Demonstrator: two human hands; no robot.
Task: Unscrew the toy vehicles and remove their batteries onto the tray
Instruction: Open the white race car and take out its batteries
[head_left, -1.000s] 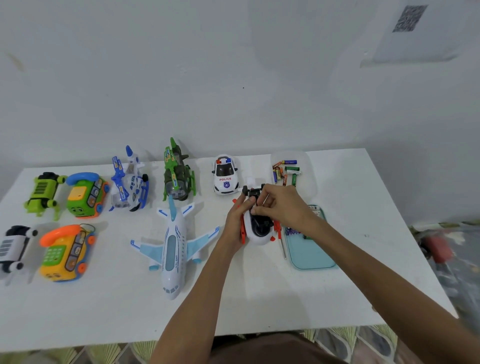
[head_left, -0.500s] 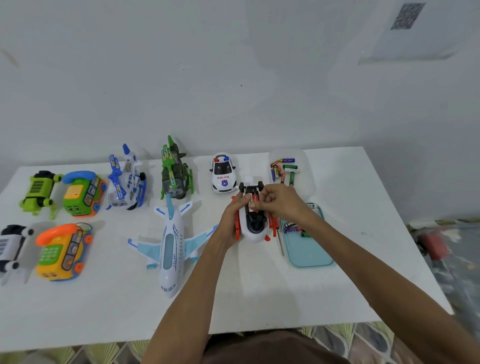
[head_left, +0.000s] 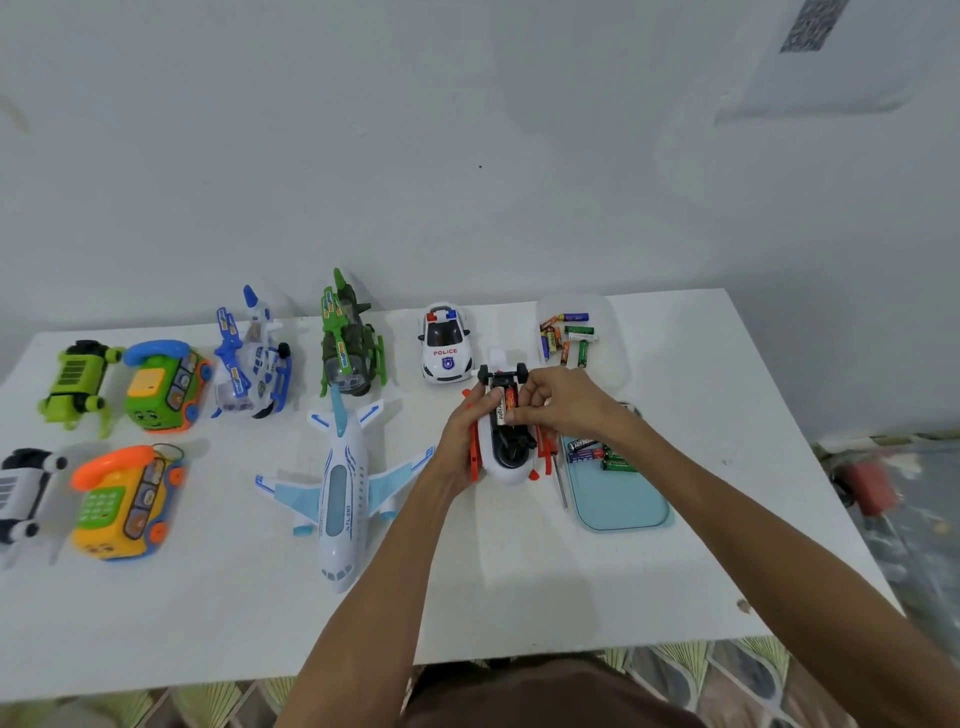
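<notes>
White-and-red plastic toy vehicle (head_left: 506, 457), belly-up, frame centre-right, gripped by left hand (head_left: 457, 441). Right hand (head_left: 561, 402) pinches its orange cylindrical battery (head_left: 510, 399), long axis up-frame. Pale teal plastic tray (head_left: 623, 499) just right, nearer that hand.

The upturned plastic toy vehicle (head_left: 506, 457) is white with orange-red side rails and black wheels; its cylindrical battery (head_left: 510, 399) is orange and black. The rounded plastic tray (head_left: 623, 504) is pale teal, the toy police car (head_left: 445, 345) white with red-and-blue roof lights.
</notes>
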